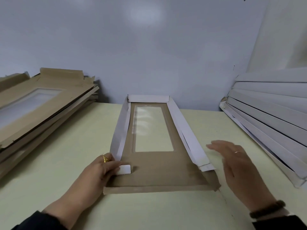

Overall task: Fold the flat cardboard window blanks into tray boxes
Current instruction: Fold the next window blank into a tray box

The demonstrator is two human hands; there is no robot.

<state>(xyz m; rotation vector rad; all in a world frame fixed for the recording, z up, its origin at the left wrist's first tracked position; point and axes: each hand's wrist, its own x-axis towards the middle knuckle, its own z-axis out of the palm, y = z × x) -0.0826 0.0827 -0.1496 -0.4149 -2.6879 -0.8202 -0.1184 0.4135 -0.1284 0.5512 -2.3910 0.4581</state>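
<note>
At the left edge of the frame a stack of flat brown blanks leans on the pale table. Lower left, the left hand pinches a small white tab of the half-folded tray lying in the centre. Lower right, the right hand hovers beside the tray, fingers straight, holding nothing. White folded trays are piled at the right edge.
</note>
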